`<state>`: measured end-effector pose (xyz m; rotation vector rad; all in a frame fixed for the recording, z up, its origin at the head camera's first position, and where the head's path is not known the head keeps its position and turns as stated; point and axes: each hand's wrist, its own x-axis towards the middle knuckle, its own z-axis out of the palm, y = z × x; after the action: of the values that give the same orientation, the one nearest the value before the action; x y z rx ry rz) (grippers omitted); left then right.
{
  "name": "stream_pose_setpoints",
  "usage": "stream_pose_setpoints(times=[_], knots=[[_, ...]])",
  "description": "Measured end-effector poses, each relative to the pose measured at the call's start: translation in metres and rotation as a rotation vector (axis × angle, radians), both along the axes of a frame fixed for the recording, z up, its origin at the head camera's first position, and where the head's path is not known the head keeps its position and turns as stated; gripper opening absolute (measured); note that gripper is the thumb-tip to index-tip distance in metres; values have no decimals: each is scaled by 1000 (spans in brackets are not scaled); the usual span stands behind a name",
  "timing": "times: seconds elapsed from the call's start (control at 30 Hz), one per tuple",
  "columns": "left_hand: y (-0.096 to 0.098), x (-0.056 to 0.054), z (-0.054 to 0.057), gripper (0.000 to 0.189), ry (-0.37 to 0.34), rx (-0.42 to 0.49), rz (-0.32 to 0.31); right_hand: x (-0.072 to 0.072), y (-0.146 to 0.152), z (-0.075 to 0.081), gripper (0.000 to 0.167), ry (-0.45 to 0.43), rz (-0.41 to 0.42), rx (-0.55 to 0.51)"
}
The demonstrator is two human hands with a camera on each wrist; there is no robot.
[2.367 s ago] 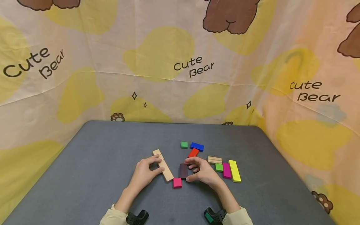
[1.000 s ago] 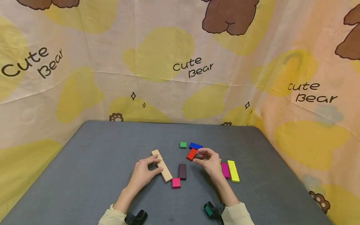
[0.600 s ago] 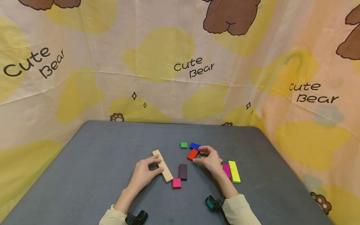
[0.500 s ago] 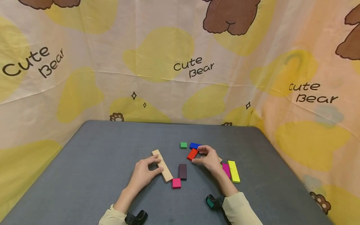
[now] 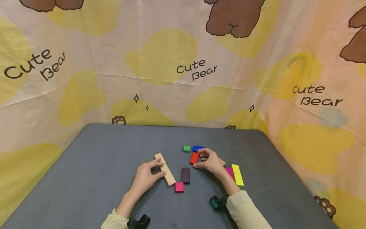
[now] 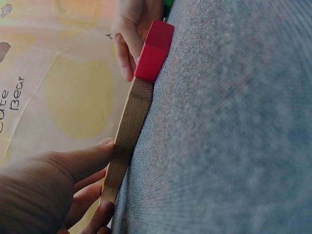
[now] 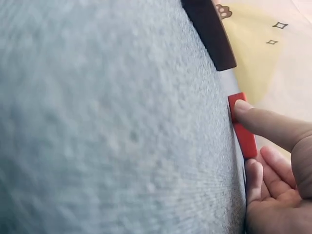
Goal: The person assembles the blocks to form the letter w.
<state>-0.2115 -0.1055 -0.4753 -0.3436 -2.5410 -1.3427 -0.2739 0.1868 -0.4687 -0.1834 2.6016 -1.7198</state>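
My left hand [image 5: 147,175] holds a line of pale wooden blocks [image 5: 168,175] lying aslant on the table, thumb and fingers on its edges. A pink block [image 5: 179,187] touches the line's near end. Beside that stands a dark purple block [image 5: 185,175]. Behind it, my right hand [image 5: 211,163] pinches a red block [image 5: 194,158] lengthwise; in the right wrist view the thumb presses one end of the red block [image 7: 247,139] and fingers lie at the other. A blue block [image 5: 198,148], partly hidden by the fingers, lies just behind the red one.
A small green block [image 5: 186,149] lies left of the blue one. To the right are a yellow block [image 5: 237,175], a magenta block [image 5: 229,172] and a wooden piece [image 5: 221,161], the last two partly hidden by my right hand. The grey table [image 5: 114,146] meets a printed cloth behind.
My right hand has left the dark purple block and moved back to the red block. The red block has turned slightly and now points more straight away. The left hand stays in place.
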Motion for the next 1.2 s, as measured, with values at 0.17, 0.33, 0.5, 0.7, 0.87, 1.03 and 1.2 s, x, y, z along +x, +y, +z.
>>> stream_pose_setpoints(times=[0.17, 0.33, 0.5, 0.7, 0.87, 1.03, 1.2], knots=[[1, 0, -1, 31, -1, 0, -2, -3, 2, 0, 62, -21, 21, -1], [1, 0, 0, 31, -2, -5, 1, -4, 2, 0, 62, -24, 22, 11], [1, 1, -1, 31, 4, -3, 6, -4, 2, 0, 62, -30, 24, 14], [1, 1, 0, 31, 3, -9, 5, -6, 1, 0, 61, -57, 55, -37], [1, 1, 1, 31, -7, -8, 0, -6, -1, 1, 62, -85, 93, -97], [0, 1, 2, 32, -7, -12, -1, -6, -4, 3, 63, -101, 123, -97], [0, 2, 2, 32, -6, -9, -7, -8, -8, 3, 63, -113, 150, -80]])
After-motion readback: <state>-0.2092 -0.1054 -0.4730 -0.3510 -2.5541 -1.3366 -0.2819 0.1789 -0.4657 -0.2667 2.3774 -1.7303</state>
